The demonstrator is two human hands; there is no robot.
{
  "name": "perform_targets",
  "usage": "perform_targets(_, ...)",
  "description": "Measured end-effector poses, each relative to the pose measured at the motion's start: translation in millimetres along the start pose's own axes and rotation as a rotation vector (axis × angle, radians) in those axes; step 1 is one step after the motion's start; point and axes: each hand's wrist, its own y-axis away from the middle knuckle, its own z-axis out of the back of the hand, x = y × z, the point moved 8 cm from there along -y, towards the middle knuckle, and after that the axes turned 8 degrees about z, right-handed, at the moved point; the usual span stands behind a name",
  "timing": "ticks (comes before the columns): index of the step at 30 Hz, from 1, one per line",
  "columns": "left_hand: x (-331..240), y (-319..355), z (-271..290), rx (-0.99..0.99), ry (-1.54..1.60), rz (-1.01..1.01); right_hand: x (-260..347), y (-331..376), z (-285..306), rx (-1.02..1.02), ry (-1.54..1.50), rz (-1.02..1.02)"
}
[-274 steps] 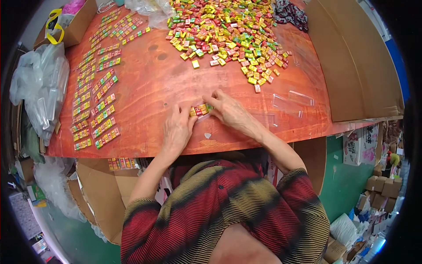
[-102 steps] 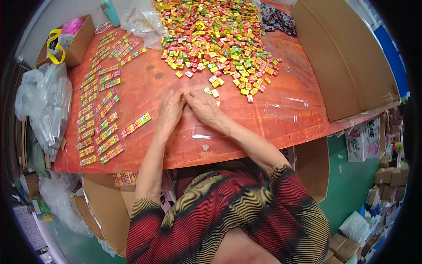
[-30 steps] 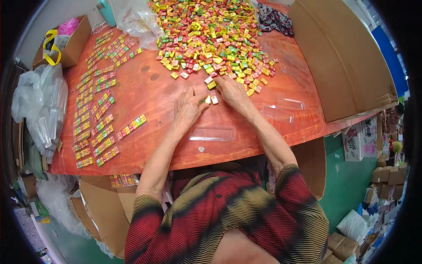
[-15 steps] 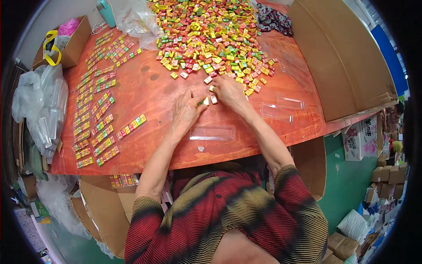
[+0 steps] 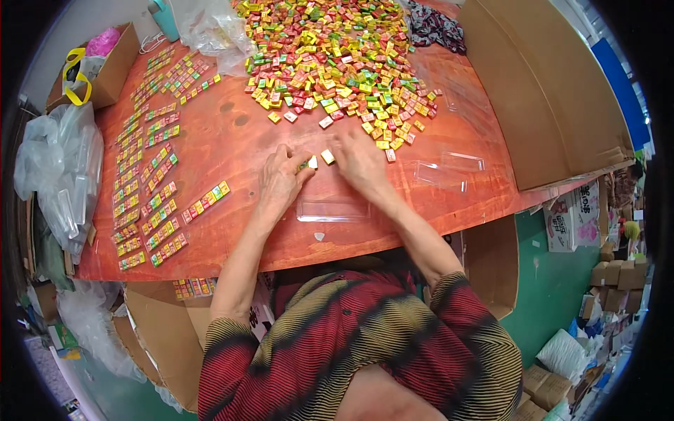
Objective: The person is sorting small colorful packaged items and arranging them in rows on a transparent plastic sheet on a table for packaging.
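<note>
Evidently the left hand (image 5: 279, 179) was pinching a small box (image 5: 312, 162) between thumb and fingers, its pale face toward the right; the fingers hid too much to tell its long axis. The right hand (image 5: 363, 163) was curved over the worktop (image 5: 281, 249), its fingertips blurred, so whether it gripped anything could not be told. Between the two hands lay a loose box (image 5: 328, 156), its long axis slanting from upper left to lower right. Nearer the person, a clear tray (image 5: 333, 211) lay lengthwise from left to right. To the left, a filled tray (image 5: 206, 201) pointed up and rightward, beside packed rows (image 5: 164, 233) slanting much the same way. Beyond the hands spread a pile (image 5: 323, 59) of boxes pointing every which way. Clear trays (image 5: 440, 176) lay at right, near a carton (image 5: 551, 98).
</note>
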Motion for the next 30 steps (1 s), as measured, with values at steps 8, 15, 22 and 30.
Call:
perform_targets(8, 2, -10, -13, 0.013, -0.012, -0.012, -14, 3, -13, 0.372, -0.101, 0.146)
perform_targets(15, -4, -10, -17, 0.093, 0.012, -0.024, -5, 8, -14, 0.330, -0.283, 0.201)
perform_targets(22, 2, -8, -6, 0.133, 0.150, -0.091, -33, 10, -10, 0.406, -0.156, 0.087)
perform_targets(30, 6, -9, -10, 0.114, 0.139, -0.071, -42, 17, -4, 0.246, -0.056, -0.036)
